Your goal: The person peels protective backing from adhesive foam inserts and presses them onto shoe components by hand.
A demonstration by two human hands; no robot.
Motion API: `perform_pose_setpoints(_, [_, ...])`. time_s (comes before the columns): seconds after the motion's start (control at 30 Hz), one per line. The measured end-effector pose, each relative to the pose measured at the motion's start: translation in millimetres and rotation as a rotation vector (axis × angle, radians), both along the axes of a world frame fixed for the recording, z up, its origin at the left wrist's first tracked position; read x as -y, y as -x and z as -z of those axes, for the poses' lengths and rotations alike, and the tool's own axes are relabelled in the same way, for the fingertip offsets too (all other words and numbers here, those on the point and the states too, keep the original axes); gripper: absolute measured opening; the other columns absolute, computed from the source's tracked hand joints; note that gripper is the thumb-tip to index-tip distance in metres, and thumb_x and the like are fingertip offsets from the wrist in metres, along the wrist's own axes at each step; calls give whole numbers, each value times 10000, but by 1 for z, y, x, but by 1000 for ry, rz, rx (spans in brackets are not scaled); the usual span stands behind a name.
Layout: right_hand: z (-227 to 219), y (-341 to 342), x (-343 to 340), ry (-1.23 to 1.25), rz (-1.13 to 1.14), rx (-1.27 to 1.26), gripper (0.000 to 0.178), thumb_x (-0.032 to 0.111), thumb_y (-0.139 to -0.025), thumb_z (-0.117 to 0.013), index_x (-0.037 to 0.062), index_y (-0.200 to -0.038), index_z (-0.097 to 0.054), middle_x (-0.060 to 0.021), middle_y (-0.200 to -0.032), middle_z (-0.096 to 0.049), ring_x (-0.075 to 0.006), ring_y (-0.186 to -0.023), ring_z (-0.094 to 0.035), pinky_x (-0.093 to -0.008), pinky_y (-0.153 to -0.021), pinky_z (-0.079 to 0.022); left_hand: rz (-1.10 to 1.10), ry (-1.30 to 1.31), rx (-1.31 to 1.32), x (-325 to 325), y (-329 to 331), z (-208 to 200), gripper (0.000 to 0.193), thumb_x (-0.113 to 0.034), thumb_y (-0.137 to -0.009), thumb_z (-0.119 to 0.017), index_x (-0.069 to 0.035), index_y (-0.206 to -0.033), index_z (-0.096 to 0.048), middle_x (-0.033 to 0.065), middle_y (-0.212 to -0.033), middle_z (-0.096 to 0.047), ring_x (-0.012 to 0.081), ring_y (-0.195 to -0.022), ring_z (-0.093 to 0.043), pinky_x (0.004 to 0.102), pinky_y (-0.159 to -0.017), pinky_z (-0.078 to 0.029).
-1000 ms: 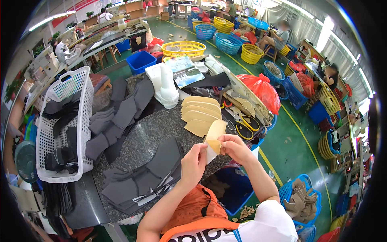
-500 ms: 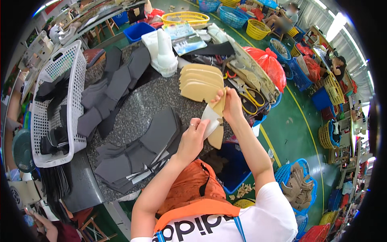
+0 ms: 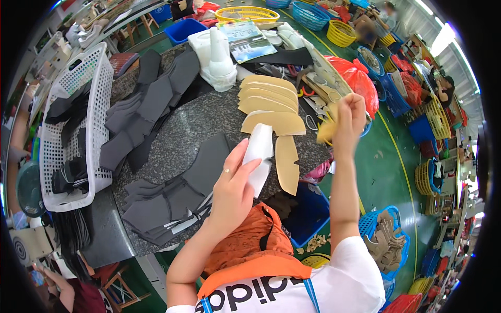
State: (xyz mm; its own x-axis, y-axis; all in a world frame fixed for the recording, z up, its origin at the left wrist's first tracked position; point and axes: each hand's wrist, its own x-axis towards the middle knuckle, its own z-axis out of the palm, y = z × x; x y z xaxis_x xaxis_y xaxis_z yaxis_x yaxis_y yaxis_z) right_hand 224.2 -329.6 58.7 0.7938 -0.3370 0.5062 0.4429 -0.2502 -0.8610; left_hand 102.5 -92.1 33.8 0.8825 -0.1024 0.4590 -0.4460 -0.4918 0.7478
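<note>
My left hand (image 3: 231,182) is closed on a curved white cut piece (image 3: 259,156) with a small notch, tilted above the table's front edge. My right hand (image 3: 349,117) is raised at the right, its fingers pinched on a tan peeled-off strip (image 3: 327,130) smeared by motion. Beside the white piece lies a notched tan piece (image 3: 286,164). Just beyond it, several tan curved pieces (image 3: 268,97) with pale edges overlap in a fanned row, the nearest tan piece (image 3: 274,123) lying crosswise.
Dark grey cut pieces (image 3: 175,195) are heaped on the speckled table (image 3: 193,122), left of my hands. A white basket (image 3: 96,156) stands at the far left. Behind are a white tape dispenser-like object (image 3: 216,65) and a red bag (image 3: 355,83). A blue bin (image 3: 308,219) sits below the edge.
My right hand has pulled away to the right and up with the tan strip, apart from the white piece. My left hand keeps the white piece, now more upright.
</note>
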Motion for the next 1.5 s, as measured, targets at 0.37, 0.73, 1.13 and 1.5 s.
perform_pose_setpoints(0.37, [-21,116,-101,824,-1018,450,234,107,-623,-770,91,-728,-562,-20,-676,-492,-197,-587,-515,-306,-521,-407,134,468,-514,-43,91,-24,328,-39,-818,-545,-31,-1146,-537,99,-951,-588,248,-838,-600,409,-1001,-412])
perform_pose_setpoints(0.73, [44,78,-182,623,-892,-357,227,160,-786,-708,-47,-797,-617,-129,-776,-572,-266,-682,-605,-341,-621,-484,-408,565,-485,-141,83,40,418,16,-806,-681,-42,-1183,-510,-6,-791,-551,50,-753,-535,216,-657,-426])
perform_pose_setpoints(1.13, [45,64,-166,1273,-531,45,433,449,-676,-775,72,-703,-564,-72,-733,-537,-271,-694,-540,-375,-700,-387,-557,-761,-158,-162,13,-11,523,-288,-670,-797,-46,-1040,-519,155,-1061,-512,348,-935,-574,428,-720,-508])
perform_pose_setpoints(1.5, [49,120,-21,1388,-374,-210,411,46,-734,-719,9,-1121,-588,-152,-1097,-590,-346,-1051,-557,-406,-864,-469,-267,-640,-386,-212,-98,52,463,-43,-817,-506,-123,-1267,-578,308,-1399,-401,415,-1300,-414,486,-1055,-359])
